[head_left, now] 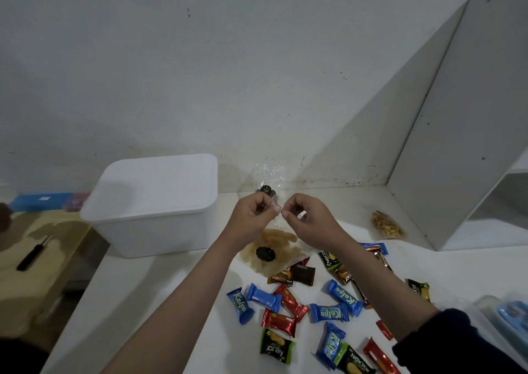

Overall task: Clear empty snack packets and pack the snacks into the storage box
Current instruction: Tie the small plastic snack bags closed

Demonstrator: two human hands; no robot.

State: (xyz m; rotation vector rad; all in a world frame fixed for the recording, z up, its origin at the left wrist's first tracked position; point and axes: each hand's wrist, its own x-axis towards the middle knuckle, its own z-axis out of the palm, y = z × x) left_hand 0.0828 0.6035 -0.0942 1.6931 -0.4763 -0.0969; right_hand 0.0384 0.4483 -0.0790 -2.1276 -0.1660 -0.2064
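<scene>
The step in hand looks like the clearing one: both hands are raised over the table, working a clear plastic packet that seems empty apart from a small black label. The left hand and the right hand meet almost knuckle to knuckle, fingers curled tight, each pinching a lower edge of the film between thumb and forefinger — nothing else is in either grip. Whether they are folding, crumpling or pulling the film apart, I cannot tell.

The white storage box stands on the table to the left of the hands, near the wall; whether a lid covers it is unclear. The snacks are not yet packed: a clear bag of pale chips lies just below the hands, a small bag of nuts sits off to the right, and blue, red and green wrapped bars are scattered across the near table.

Next, I judge, the film needs bunching small and setting aside — then a free hand for the bars.
</scene>
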